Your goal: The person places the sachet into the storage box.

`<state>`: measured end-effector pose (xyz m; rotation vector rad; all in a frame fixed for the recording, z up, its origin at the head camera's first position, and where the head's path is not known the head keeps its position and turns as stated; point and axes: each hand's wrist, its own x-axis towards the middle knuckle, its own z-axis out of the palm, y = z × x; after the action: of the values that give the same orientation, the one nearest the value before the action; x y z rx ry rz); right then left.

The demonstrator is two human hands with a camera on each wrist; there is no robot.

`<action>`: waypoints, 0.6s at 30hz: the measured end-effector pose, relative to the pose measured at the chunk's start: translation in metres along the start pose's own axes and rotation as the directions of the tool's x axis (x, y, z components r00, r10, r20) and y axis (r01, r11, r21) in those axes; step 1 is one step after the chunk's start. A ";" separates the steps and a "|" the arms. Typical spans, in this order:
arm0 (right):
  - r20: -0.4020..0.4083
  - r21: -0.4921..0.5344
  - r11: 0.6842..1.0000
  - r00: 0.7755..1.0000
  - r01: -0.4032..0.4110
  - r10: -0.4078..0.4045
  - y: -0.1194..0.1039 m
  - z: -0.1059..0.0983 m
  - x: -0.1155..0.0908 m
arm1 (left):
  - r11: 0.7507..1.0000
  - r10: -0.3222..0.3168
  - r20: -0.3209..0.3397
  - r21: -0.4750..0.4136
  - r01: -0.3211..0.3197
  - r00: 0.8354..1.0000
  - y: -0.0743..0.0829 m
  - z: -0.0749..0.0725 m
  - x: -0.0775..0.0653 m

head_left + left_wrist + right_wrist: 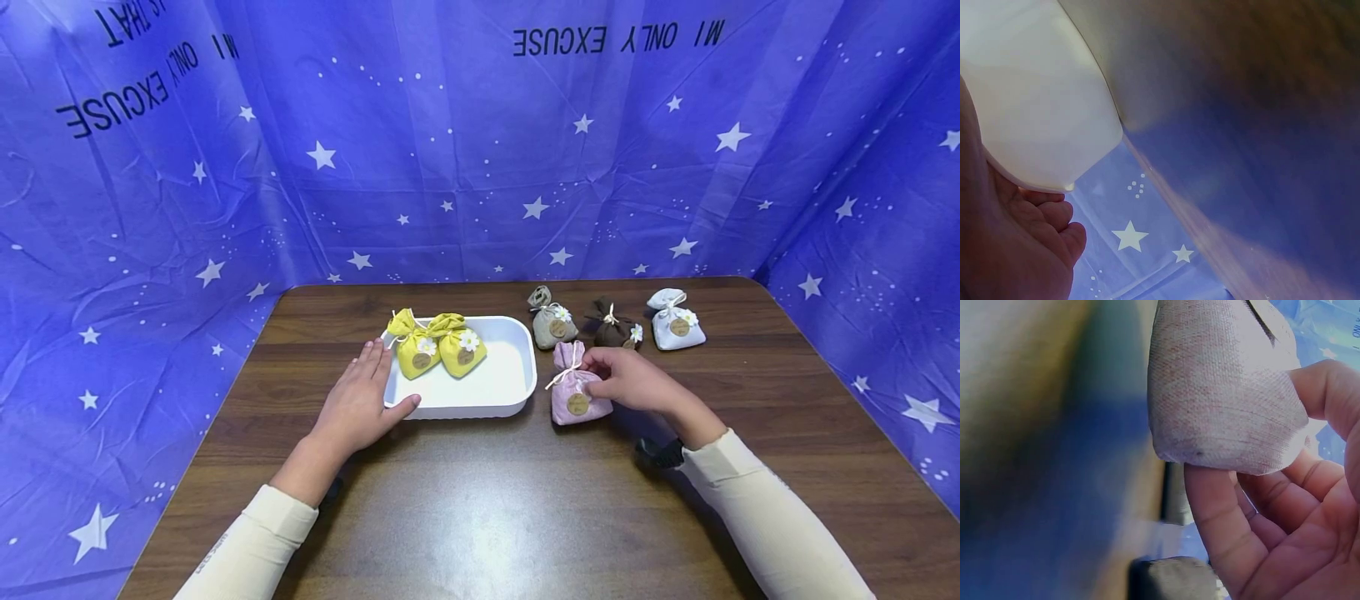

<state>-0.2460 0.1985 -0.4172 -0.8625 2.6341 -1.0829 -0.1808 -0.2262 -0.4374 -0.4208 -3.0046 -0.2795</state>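
Note:
A white tray (pixel 517 350) sits left of the table's middle, with two yellow drawstring pouches (pixel 463 357) side by side in its left part. My left hand (pixel 358 406) rests against the tray's left end, fingers extended and thumb near the front rim. In the left wrist view, its fingers (pixel 1057 215) lie at the tray's rim. Right of the tray, my right hand (pixel 630 377) grips a pink drawstring pouch (pixel 573 398) by its right side. The right wrist view shows the pouch's cloth (pixel 1222 394) between thumb and fingers. The pouch stands upright with a round tag on its front.
Behind the right hand are a grey-beige pouch (pixel 553 329), a dark brown pouch (pixel 611 332) partly hidden by the hand, and a white pouch (pixel 677 331). The wooden table (pixel 480 500) ends at a blue star-patterned curtain (pixel 480 167).

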 end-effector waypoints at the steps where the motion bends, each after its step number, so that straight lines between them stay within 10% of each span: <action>1: -0.004 0.006 1.000 1.000 0.002 -0.002 -0.002 -0.001 0.001 | 1.000 0.000 -0.001 0.001 0.000 1.000 0.000 0.000 0.000; 18: -0.063 -0.002 0.999 0.997 0.043 -0.043 -0.029 -0.020 0.031 | 1.000 -0.001 -0.006 0.003 0.001 1.000 0.000 0.001 -0.001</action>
<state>-0.2653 0.1762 -0.3809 -0.9041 2.6790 -1.1383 -0.1801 -0.2265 -0.4385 -0.4171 -2.9995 -0.2760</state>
